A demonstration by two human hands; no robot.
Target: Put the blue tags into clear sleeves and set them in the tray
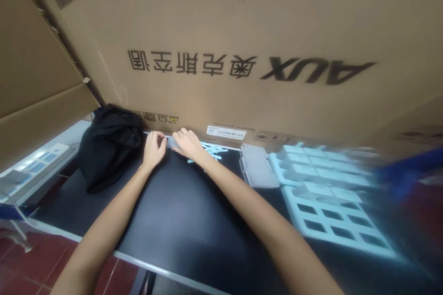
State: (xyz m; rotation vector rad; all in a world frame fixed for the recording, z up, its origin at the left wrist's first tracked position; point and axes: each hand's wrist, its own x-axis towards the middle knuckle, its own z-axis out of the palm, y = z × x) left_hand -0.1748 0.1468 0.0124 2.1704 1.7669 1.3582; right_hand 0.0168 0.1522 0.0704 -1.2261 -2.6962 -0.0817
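In the head view, my two hands meet close together at the far edge of the black desk [173, 221], left of that edge's middle. Between them is a small translucent piece [170, 142], pale grey-blue, just in from the edge. My right hand [188, 144] seems closed on it, fingers over the top and thumb underneath. My left hand [154, 148] is curled at its other end, finger and thumb nearly together; whether they grip it or only rest beside it, I cannot tell.

I judge the step in hand to be close fingertip work on this one piece. The next move, I think, calls for a light, steady pinch from both sides, with my right wrist clear of the light-blue strips [214, 149] scattered just beyond it along the far edge.

Further right along that edge lies a frosted case [260, 166], and beside it, toward the desk's right side, stand light-blue compartment trays [341, 216], blurred at their outer end. A black cloth bundle [109, 147] sits near the far left corner. Behind everything rises a large printed carton [221, 18].
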